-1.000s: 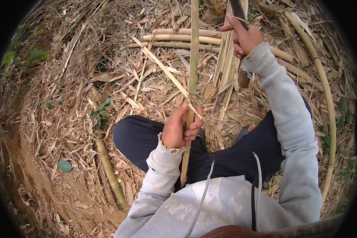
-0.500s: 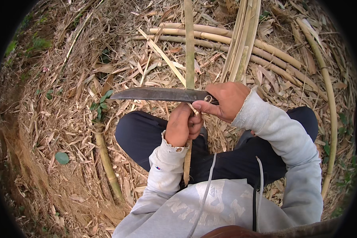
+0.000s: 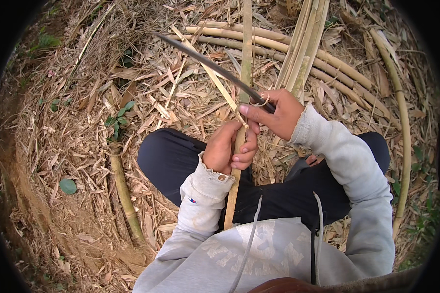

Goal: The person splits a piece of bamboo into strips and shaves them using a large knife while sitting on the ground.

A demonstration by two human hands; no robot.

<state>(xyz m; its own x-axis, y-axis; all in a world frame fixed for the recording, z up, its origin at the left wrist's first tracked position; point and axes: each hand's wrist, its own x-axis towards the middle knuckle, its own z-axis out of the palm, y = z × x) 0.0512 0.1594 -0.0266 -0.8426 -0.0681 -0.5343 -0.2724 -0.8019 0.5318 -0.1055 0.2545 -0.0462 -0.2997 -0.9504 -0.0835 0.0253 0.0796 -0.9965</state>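
Observation:
My right hand (image 3: 281, 113) is closed round the handle end of a long dark-bladed machete (image 3: 208, 62). Its blade points to the far left, its edge seen nearly end-on, and crosses over a long flat bamboo strip (image 3: 247, 53). My left hand (image 3: 233, 146) wraps round that strip, which runs from beyond the far edge of view down to my lap. A thinner pale strip (image 3: 215, 80), split off to the left, meets the main strip by my left fingertips. A thin curl of shaving hangs at the machete's handle end, by my right fingers.
Several bamboo poles (image 3: 274, 44) lie across the litter ahead. A bundle of split bamboo strips (image 3: 304, 41) leans over them. One long curved pole (image 3: 403, 132) lies on the right, and a shorter bamboo piece (image 3: 123, 190) at my left. My bent legs (image 3: 171, 156) frame the work.
The machete has tilted from level to a slant, its tip swinging up and away and its blade turning edge-on. My left hand's fingers have loosened a little round the strip.

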